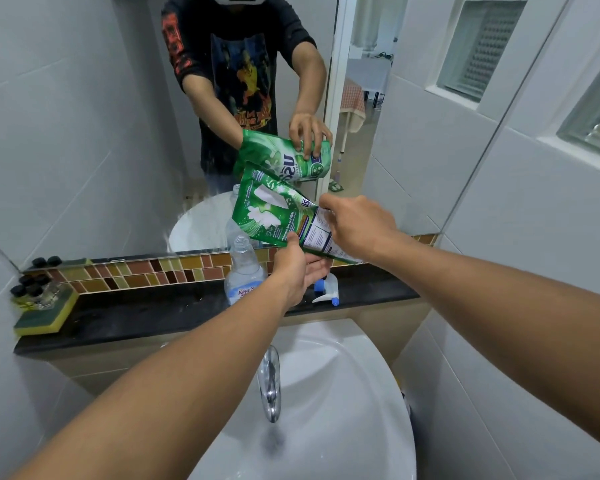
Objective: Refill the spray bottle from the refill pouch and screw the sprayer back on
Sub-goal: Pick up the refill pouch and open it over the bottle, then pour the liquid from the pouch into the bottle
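Observation:
A green refill pouch (274, 211) is tilted in the air above the dark ledge, held by both hands. My left hand (297, 268) grips its lower edge from beneath. My right hand (357, 225) pinches its right end, near the white label. The clear spray bottle (244, 271) stands upright on the ledge just left of my left hand, its neck open with no sprayer on it. The white and blue sprayer (328, 292) lies on the ledge behind my left hand, partly hidden. The pouch's lower left corner hangs close above the bottle's mouth.
A black stone ledge (153, 310) runs under a wall mirror (118, 116) with a mosaic tile strip. A green and yellow sponge (45, 315) carrying small black-capped jars sits at the ledge's left end. Below are a white basin (343, 393) and chrome tap (270, 382).

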The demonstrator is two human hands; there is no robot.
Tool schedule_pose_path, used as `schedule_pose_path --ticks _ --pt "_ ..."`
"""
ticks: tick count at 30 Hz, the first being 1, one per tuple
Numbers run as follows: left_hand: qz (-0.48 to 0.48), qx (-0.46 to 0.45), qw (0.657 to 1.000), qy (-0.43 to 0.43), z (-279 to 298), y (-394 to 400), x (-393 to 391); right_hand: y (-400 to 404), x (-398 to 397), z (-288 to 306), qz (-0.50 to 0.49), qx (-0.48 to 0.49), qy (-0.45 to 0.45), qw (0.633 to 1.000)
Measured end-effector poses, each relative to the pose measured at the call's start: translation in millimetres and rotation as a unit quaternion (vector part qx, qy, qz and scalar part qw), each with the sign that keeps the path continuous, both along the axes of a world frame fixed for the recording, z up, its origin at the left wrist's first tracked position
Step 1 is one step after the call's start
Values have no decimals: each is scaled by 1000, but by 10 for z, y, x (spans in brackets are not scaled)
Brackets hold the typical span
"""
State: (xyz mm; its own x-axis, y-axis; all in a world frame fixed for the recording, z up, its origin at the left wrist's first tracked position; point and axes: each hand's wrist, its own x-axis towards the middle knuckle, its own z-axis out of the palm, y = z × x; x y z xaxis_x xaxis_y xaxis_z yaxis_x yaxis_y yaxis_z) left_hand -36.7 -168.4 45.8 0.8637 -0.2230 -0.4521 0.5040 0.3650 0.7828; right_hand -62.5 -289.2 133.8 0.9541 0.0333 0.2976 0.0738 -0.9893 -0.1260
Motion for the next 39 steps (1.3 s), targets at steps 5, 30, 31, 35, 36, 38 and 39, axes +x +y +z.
schedule_pose_path --ticks 5,30,31,35,36,38,39 --pt "-2 -28 1000 8 29 -4 -20 29 -10 47 6 -17 -4 1000" --pt "0 -91 995 39 62 2 8 155 27 132 -3 -86 -20 996" --pt "1 -91 995 39 62 3 9 158 28 132 -2 -88 -20 996" --pt "3 -94 995 40 62 8 14 163 31 126 0 -86 -23 996" --pt "3 -95 995 40 65 8 13 166 31 122 0 -85 -24 996" --pt "5 -96 994 43 68 10 12 169 34 118 -2 -84 -26 996" --pt "7 -96 994 44 69 12 10 170 35 120 -2 -84 -26 996"
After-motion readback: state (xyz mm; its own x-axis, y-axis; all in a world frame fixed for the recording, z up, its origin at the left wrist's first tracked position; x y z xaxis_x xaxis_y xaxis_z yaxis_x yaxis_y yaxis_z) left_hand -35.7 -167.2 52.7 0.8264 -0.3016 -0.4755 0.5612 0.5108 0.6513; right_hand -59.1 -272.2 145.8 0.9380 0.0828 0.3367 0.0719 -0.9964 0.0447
